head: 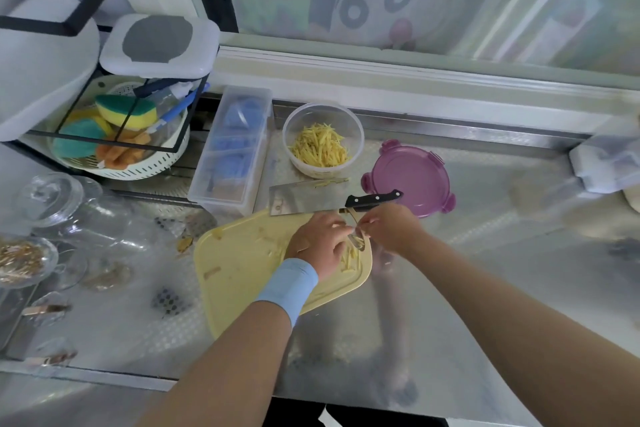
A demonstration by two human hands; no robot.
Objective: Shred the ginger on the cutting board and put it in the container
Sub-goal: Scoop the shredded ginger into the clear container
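From the head camera, a pale yellow plastic cutting board (242, 270) with rounded corners lies skewed on an embossed, shiny metal surface (485, 270). Thin yellow ginger shreds (349, 258) lie loose near the board's right edge, partly under the hands. A far bigger heap of shredded ginger (320, 147) fills the bottom of a round, clear plastic container (323, 105), which stands beyond the board. Its purple clip lid (408, 177) lies flat just to its right. A cleaver (304, 198) with a broad steel blade and a black riveted handle lies across the board's far edge, a few shreds stuck to the blade.

The left hand (320, 239), with a light blue band (289, 282) at the wrist, and the right hand (388, 225) meet over the board's far right corner. Their fingers are bent and their tips are close together. Whether they pinch shreds or something else I cannot tell. A pale loop shape below the fingertips is blurred and unclear.

To the left stands a long clear box (232, 149) with blue contents that are hard to make out. Beyond it is a slotted cream basket (138, 168) of sponges under a black wire rack. Glass jars (52, 198) stand at the left edge, blurred.
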